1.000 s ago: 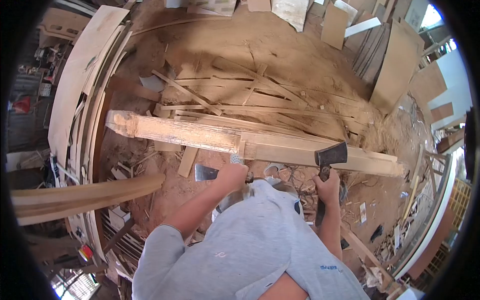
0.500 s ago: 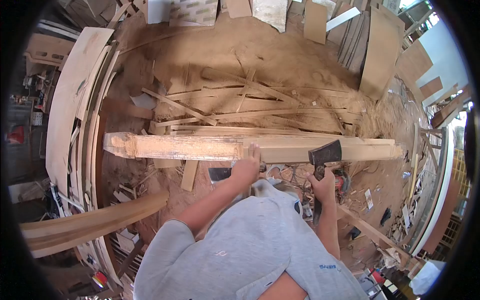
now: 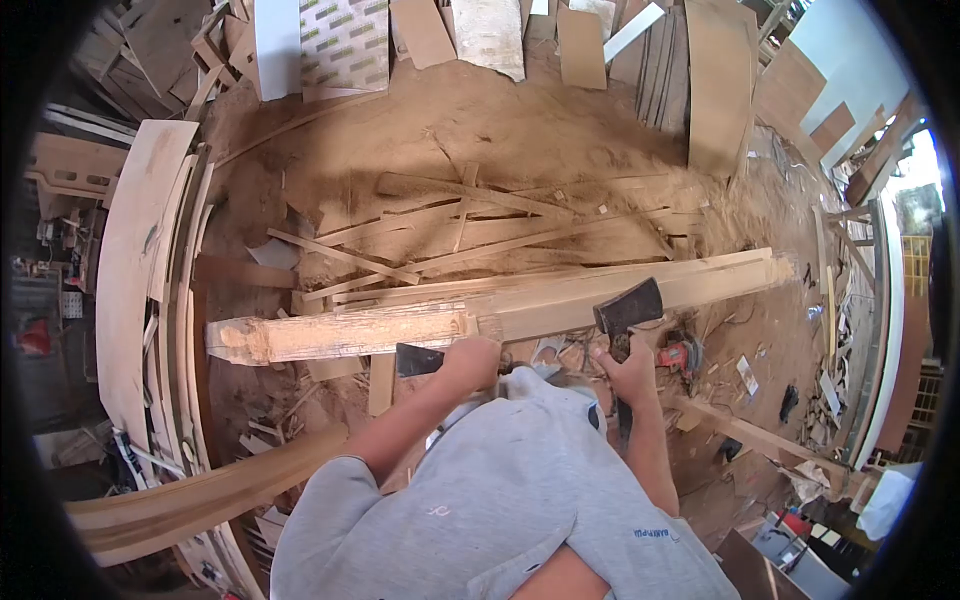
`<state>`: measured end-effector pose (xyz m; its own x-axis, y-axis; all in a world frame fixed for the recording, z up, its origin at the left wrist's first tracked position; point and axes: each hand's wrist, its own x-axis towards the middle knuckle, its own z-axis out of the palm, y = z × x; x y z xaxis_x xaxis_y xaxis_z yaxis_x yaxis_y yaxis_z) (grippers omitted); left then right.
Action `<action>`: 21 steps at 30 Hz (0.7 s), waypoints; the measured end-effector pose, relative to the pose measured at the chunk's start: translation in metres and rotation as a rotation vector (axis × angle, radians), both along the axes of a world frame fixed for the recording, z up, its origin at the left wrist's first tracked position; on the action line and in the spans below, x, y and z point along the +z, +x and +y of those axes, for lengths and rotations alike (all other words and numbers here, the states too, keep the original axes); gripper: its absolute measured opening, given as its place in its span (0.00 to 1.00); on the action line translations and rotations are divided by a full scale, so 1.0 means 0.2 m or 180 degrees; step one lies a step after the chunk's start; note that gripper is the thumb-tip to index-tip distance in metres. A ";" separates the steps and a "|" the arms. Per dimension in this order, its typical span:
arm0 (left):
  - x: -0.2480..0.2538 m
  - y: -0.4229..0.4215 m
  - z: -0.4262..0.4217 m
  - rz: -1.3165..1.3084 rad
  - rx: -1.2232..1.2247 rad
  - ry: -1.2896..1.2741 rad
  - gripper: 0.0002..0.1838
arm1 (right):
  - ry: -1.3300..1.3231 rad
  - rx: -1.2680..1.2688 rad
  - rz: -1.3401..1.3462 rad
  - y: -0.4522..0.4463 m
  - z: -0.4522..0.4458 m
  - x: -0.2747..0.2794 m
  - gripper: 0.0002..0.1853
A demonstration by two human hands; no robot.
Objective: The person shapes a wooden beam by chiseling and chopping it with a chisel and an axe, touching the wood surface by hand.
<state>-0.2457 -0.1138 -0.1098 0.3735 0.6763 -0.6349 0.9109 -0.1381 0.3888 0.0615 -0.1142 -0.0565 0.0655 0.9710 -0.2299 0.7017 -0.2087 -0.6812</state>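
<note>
A long squared timber (image 3: 562, 310) lies across in front of me. Its left length is rough-hewn and pale, the right length smooth. My right hand (image 3: 630, 372) grips the wooden handle of an axe (image 3: 628, 308), whose dark head stands up over the timber's near edge. My left hand (image 3: 472, 364) is closed at the near side of the timber. From its left side sticks a dark, flat-bladed tool (image 3: 418, 360), and a short dark part shows at its right; the fingers hide the rest, so its exact kind is unclear.
Loose wooden strips (image 3: 470, 205) lie crossed on the sawdust-covered ground beyond. Stacked boards (image 3: 145, 230) stand on the left, with a curved plank (image 3: 210, 495) below. A red power tool (image 3: 682, 355) sits right of the axe. Panels (image 3: 720, 90) lean at the back.
The fingers of my left hand, stretched onto the timber before, are now curled closed. The view has shifted and turned, so the timber slants more. My right hand still holds the axe.
</note>
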 end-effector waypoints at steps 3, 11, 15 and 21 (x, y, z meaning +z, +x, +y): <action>0.22 0.07 0.05 -0.0528 -0.0033 0.0217 0.15 | -0.0352 0.0075 0.0034 0.03 0.02 -0.02 0.25; 0.41 0.60 0.08 -0.2428 -0.1445 0.1947 0.11 | -0.1435 0.0300 0.2397 -0.07 0.28 -0.08 0.24; 0.42 0.61 0.07 -0.2663 -0.1261 0.2199 0.17 | -0.1794 0.0346 0.2588 -0.09 0.36 -0.13 0.24; -0.08 0.13 0.07 -0.2010 0.1825 0.2243 0.23 | -0.1476 0.0027 0.2613 0.00 0.44 -0.10 0.23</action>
